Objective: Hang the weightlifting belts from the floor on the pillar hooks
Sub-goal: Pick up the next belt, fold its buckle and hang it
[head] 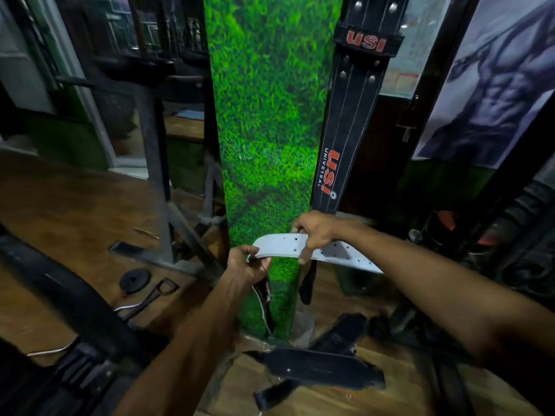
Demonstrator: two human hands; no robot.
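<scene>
The grey belt (282, 247) is held between both hands, in front of the green pillar (270, 130). The left hand (246, 265) pinches its left end; the right hand (315, 232) grips its top edge. Below the hands, dark belts (318, 367) lie on the floor. Above the right hand, a black belt (345, 124) hangs on the pillar.

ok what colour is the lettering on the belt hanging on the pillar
Red "USI" lettering on the hanging black belt, with small white "UNIVERSAL" beside it; head view.
</scene>
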